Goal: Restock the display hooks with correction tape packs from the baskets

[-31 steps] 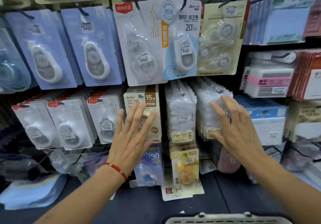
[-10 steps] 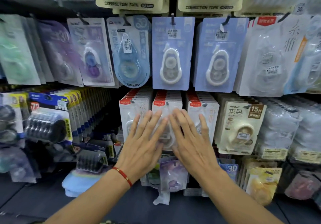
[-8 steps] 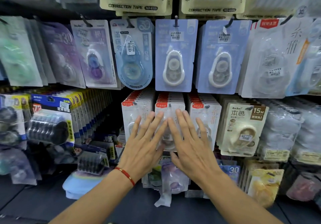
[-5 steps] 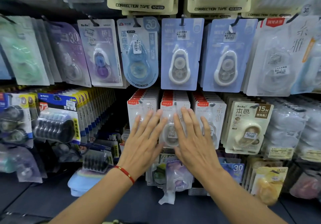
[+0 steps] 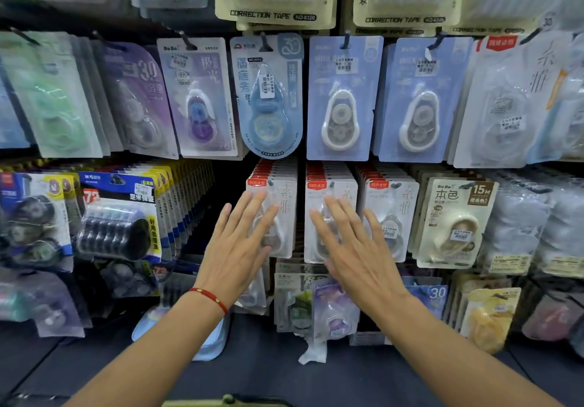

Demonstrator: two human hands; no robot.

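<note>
Head camera looks down on both hands flat against the middle row of the display rack. The left hand (image 5: 235, 245) lies with straight, spread fingers on the front pack of the left red-topped stack (image 5: 278, 214), and the right hand (image 5: 354, 248) lies the same way on the middle red-topped stack (image 5: 331, 214); neither hand grips anything. Half a second ago the two hands sat close together over the middle stack; now they have parted, the left sliding over to the neighbouring hook. Three seconds back they were pressing packs further along the rack to the right, by the beige 15M pack (image 5: 455, 220). I read that as squaring up and pushing back the hung correction tape packs hook by hook, so this part of the restock looks like tidying, not hanging new stock.

The third red-topped stack (image 5: 392, 217) hangs just beside the right hand's little finger; whether they touch I cannot tell. Only a sliver of a basket rim (image 5: 227, 402) shows at the bottom edge of the view, so its contents are hidden. The upper corners of the rack are blurred, and the bottom-row packs under the wrists are partly covered.
</note>
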